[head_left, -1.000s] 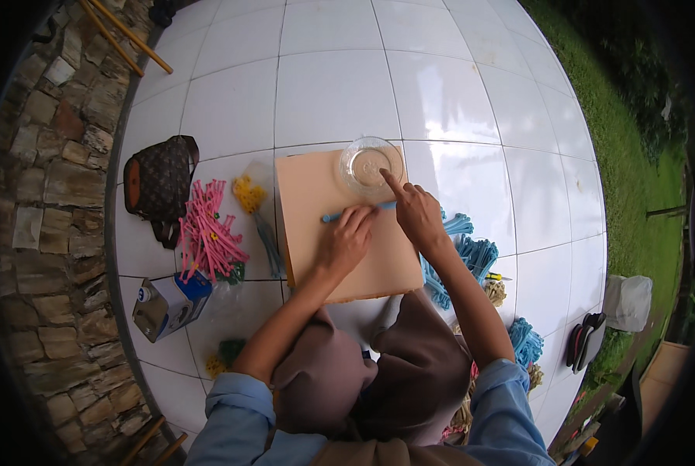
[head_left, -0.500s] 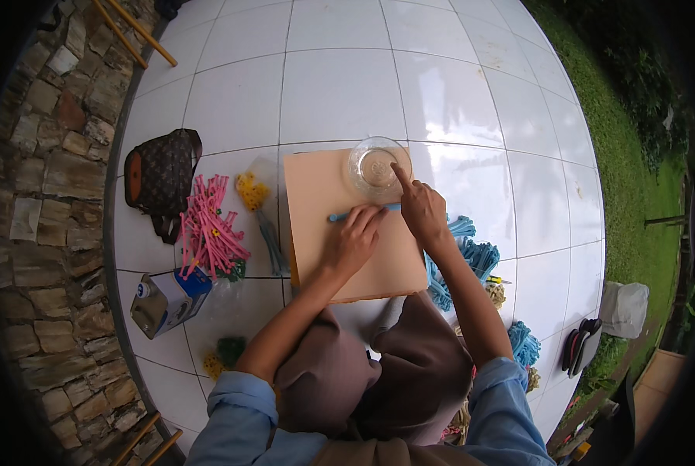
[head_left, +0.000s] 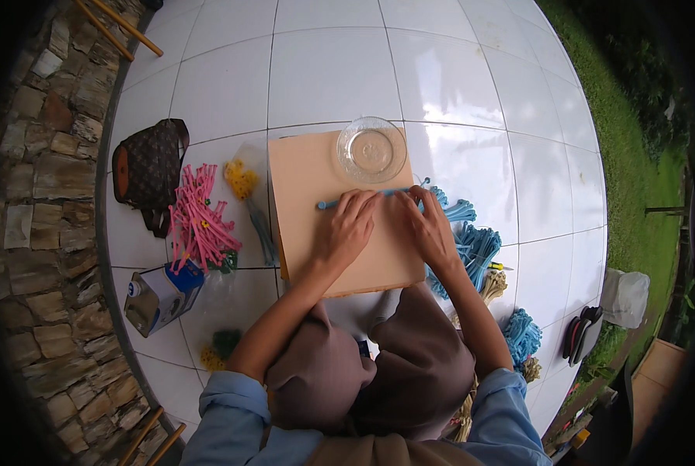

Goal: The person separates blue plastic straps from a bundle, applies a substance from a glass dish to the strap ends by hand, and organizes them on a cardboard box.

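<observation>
Thin blue stick (head_left: 363, 197) flat on board (head_left: 316, 167) (horiz., under fingers).

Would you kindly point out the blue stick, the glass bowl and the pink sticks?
blue stick (head_left: 328, 205): head view, its bare left end on the board.
glass bowl (head_left: 371, 150): head view, middle of its base.
pink sticks (head_left: 198, 221): head view, middle of the pile.

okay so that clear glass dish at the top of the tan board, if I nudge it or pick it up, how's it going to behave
The clear dish looks like glass, so probably fragile and a little heavy for its size. It is low, wide and flat-bottomed, so unlikely to tip or roll. On the smooth tan board it would likely slide, and it sits at the far edge, near the tiles.
</observation>
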Demonstrator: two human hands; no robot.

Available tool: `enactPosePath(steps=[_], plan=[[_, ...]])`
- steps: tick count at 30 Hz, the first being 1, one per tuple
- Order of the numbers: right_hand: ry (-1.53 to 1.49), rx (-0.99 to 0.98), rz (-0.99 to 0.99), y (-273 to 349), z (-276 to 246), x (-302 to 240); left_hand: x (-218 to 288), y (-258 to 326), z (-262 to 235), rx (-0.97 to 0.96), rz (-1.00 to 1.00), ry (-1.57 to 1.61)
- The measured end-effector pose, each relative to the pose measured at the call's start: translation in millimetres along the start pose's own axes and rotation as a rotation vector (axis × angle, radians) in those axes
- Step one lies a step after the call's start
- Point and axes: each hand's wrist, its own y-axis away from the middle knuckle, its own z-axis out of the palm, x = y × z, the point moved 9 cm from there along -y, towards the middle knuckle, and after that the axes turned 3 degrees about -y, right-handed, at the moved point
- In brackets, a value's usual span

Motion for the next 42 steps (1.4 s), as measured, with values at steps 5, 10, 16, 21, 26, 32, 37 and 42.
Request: enactPosePath(steps=[5, 10, 16, 21, 26, 32, 37, 42], plan=[[-0.034, -0.025, 0.030, -1, 5, 2, -1, 0, 1, -0.006, -0.011, -0.004], [0.010, -0.020, -0.001, -2, 5, -1, -1, -2, 1, -0.005, -0.018, 0.018], [0.037, -0.005, -0.035, -2, 5, -3, -2, 0, 1, 0.004, -0.014, 0.022], [0.011, 0.034, -0.009, -3, 1, -1, -2, -1, 0, 0.004, -0.019, 0.023], [-0.028, 0.044, 0.013, -2, 2, 3, -2, -2, 0, 0.002, -0.021, 0.020], [-0.398, 0.258, 0.233, 4, -7, 44, -1, -2, 1, 0.001, -0.010, 0.009], [-0.822, 0.112, 0.466, 6, 16, 68, -16, 9, -1, 0.032, -0.069, -0.034], [-0.634, 0.199, 0.283, 6, 8, 71, -6, -1, -8, 0.017, -0.061, -0.055]])
